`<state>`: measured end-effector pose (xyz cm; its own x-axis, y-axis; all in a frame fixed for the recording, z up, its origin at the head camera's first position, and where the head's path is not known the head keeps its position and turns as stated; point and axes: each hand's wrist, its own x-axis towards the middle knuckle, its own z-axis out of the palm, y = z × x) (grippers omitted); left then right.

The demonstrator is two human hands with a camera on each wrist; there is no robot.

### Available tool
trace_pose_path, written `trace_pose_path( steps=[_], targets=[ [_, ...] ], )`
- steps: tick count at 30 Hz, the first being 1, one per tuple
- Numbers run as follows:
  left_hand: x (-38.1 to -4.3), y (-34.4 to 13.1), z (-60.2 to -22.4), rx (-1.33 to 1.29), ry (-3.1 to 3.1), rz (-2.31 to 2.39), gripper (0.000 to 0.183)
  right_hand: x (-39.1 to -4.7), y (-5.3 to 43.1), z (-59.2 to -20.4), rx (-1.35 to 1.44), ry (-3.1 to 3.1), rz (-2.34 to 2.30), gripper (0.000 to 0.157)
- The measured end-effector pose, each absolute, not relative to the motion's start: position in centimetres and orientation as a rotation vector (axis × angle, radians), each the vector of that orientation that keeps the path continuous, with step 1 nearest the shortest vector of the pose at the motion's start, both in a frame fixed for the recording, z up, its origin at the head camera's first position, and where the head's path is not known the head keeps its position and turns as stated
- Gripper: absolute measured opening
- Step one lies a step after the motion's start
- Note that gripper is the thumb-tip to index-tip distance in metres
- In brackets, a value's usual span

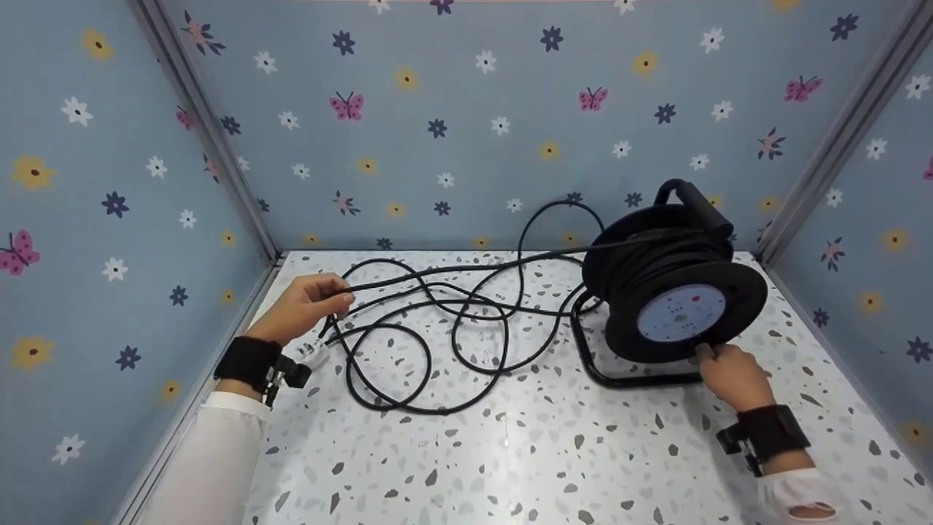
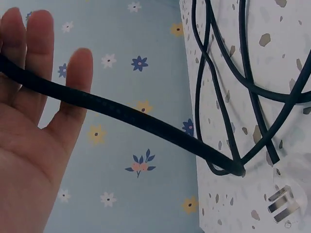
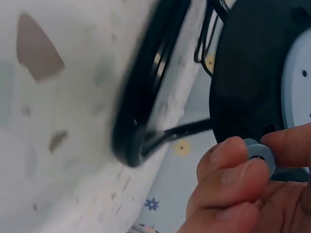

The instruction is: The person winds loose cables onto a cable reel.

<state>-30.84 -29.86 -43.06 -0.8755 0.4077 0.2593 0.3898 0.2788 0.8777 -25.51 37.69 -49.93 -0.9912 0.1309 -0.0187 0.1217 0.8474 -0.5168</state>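
Observation:
At the left, my left hand (image 1: 302, 306) holds a black cable (image 1: 452, 269) between thumb and fingers. From there the cable runs fairly straight to the reel. In the left wrist view it crosses the fingers (image 2: 77, 73) and drops to the floor. The black cable reel (image 1: 681, 284) has a pale blue disc on its face and stands in a tubular frame at the right. My right hand (image 1: 736, 375) pinches a small grey knob (image 3: 262, 155) low on the reel's rim. Several turns of cable are wound between the flanges.
Loose cable loops (image 1: 437, 412) spread over the speckled white floor (image 1: 510, 467) between the hands. A clear-bodied plug (image 2: 284, 204) with metal prongs lies beside the left wrist. Flowered blue panels (image 1: 452, 109) enclose the back and both sides. The reel's handle (image 1: 703, 208) sticks up near the back panel.

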Motion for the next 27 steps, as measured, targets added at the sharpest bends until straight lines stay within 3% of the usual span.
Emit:
trace_pose_path(
  steps=[8, 18, 27],
  targets=[
    [-30.9, -26.0, -43.1, 0.754, 2.696, 1.395, 0.024, -25.5, 35.2, -51.0, -0.117, -3.066, 0.813, 0.057],
    [-31.2, -22.5, -44.1, 0.819, 2.770, 1.133, 0.031, -25.2, 31.9, -51.0, -0.017, -3.054, 0.750, 0.043],
    [-32.2, -19.9, -44.1, 0.863, 2.758, 1.144, 0.031, -25.2, 29.4, -50.3, 0.017, -3.079, 0.768, 0.051]
  ],
)
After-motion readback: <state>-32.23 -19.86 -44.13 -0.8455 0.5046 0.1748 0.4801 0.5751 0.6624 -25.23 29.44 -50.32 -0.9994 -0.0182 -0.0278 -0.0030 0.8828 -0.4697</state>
